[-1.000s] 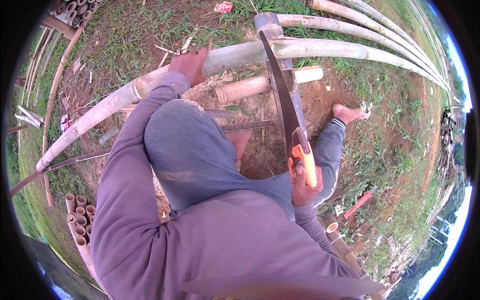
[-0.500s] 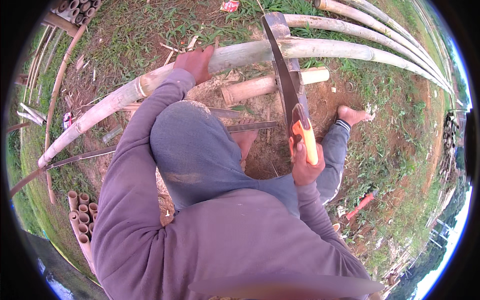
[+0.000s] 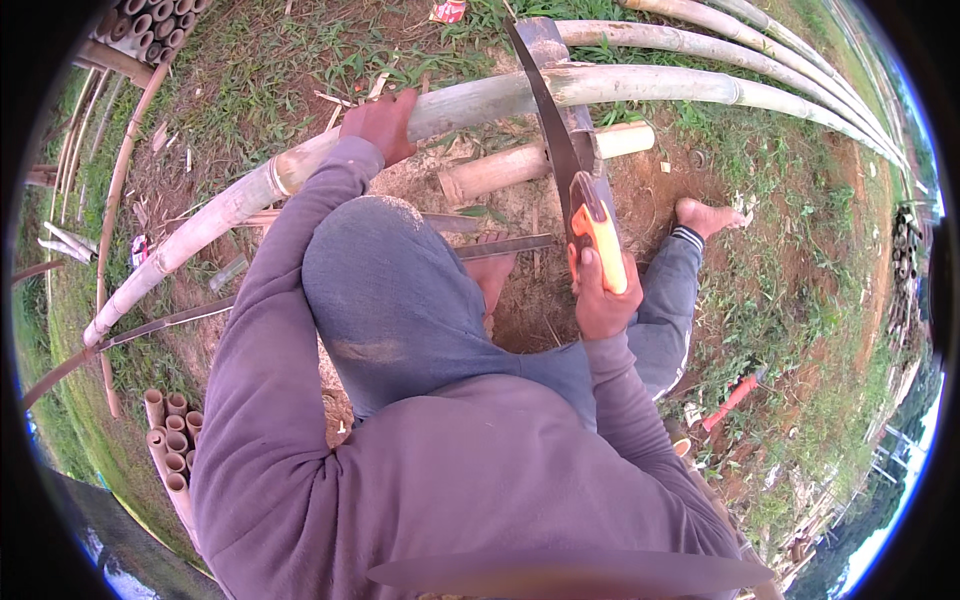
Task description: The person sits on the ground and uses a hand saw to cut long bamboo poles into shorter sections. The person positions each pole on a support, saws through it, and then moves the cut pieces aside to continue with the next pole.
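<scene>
A long pale bamboo pole [image 3: 470, 108] lies crosswise in front of me, over a grey beam-like support [image 3: 540, 38]. Wrapped over the pole, left of the support, is my left hand [image 3: 385, 125]. My right hand [image 3: 607, 300] grips a handsaw [image 3: 598, 235] by its orange handle. The dark blade points away from me and crosses the pole at the support; whether its teeth are in the bamboo I cannot tell. Under the blade, a shorter bamboo piece [image 3: 495, 175] lies across the support on the near side of the pole.
More long bamboo poles [image 3: 690, 42] stretch to the far right. Cut bamboo tubes [image 3: 176, 440] are bundled at the lower left, others [image 3: 158, 22] at the upper left. A red-handled tool [image 3: 732, 402] lies on the ground to the right. A flat dark strip [image 3: 505, 245] crosses beside my bent leg.
The handsaw and my right hand have moved forward, away from me, along the blade's line. My left hand keeps its hold on the bamboo pole. The whole view has shifted slightly.
</scene>
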{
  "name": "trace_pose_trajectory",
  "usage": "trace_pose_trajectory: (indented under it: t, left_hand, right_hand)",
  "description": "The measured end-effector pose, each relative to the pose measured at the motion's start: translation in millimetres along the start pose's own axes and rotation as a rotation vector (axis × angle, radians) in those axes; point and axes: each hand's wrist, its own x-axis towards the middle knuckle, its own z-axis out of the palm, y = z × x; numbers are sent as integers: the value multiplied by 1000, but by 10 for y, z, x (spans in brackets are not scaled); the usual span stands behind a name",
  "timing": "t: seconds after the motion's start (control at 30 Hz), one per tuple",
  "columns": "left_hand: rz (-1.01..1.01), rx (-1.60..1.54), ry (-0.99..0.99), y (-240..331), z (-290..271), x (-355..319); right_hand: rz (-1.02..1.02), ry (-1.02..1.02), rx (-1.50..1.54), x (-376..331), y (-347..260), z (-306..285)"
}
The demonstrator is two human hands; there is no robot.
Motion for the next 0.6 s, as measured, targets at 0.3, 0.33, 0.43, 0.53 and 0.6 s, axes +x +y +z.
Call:
trace_pose_trajectory:
  t: [0.3, 0.33, 0.43, 0.53, 0.6]
  left_hand:
    - [23, -40, 112, 81, 158, 29]
    - [26, -28, 104, 81, 85, 72]
    - [38, -26, 44, 24, -38, 61]
    - [36, -27, 98, 23, 81, -4]
    - [6, -10, 11, -14, 51, -42]
  right_hand:
    - [-135, 23, -50, 1006, 10, 516]
    - [-71, -11, -54, 1349, -135, 704]
    - [-39, -12, 114, 1319, -5, 814]
    - [-76, 4, -28, 702, 35, 483]
    - [-84, -63, -236, 22, 166, -81]
